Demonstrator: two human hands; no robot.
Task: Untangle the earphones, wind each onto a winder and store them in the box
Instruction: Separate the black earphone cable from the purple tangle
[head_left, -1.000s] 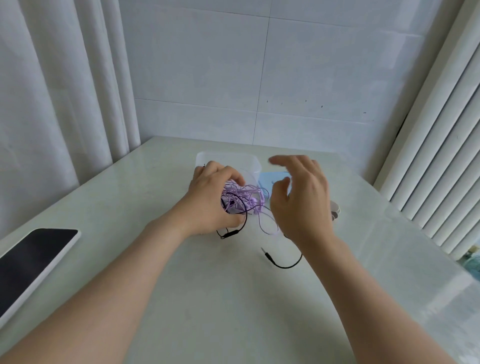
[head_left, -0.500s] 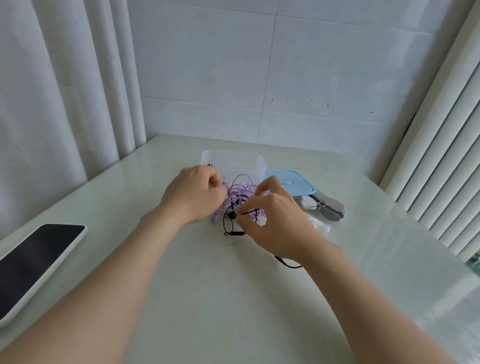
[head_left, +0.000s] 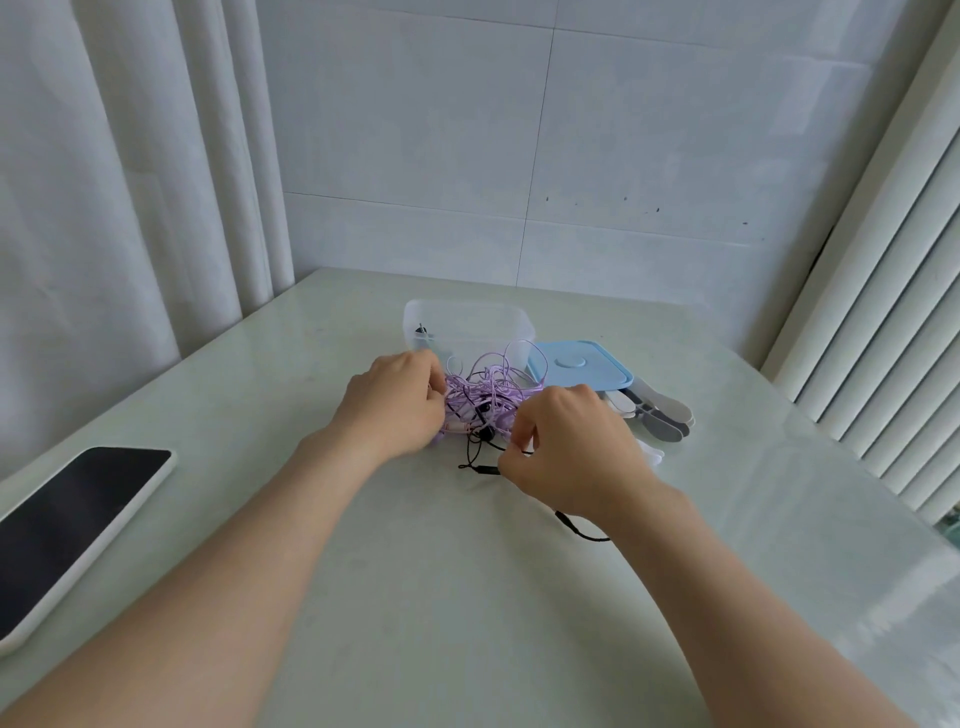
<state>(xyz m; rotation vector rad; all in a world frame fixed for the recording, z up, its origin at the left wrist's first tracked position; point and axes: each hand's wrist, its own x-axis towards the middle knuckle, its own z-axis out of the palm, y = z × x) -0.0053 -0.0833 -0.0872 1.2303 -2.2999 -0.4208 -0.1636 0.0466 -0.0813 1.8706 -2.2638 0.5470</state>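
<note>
A tangle of purple earphone cable (head_left: 493, 387) and black earphone cable (head_left: 480, 449) lies on the pale table, just in front of a clear plastic box (head_left: 467, 322). My left hand (head_left: 395, 405) grips the left side of the tangle with curled fingers. My right hand (head_left: 566, 452) pinches the black cable at the tangle's right side. The black plug end (head_left: 566, 521) trails out under my right wrist. Grey and white winders (head_left: 660, 410) lie to the right, partly hidden by my right hand.
The box's light blue lid (head_left: 582, 366) lies right of the box. A phone (head_left: 67, 525) with a dark screen lies at the table's left edge. A white curtain hangs on the left, slatted blinds on the right, a tiled wall behind.
My right hand came down from hovering open above the tangle and took a pinch on the black cable. My left hand shifted slightly left, uncovering more of the purple cable.
</note>
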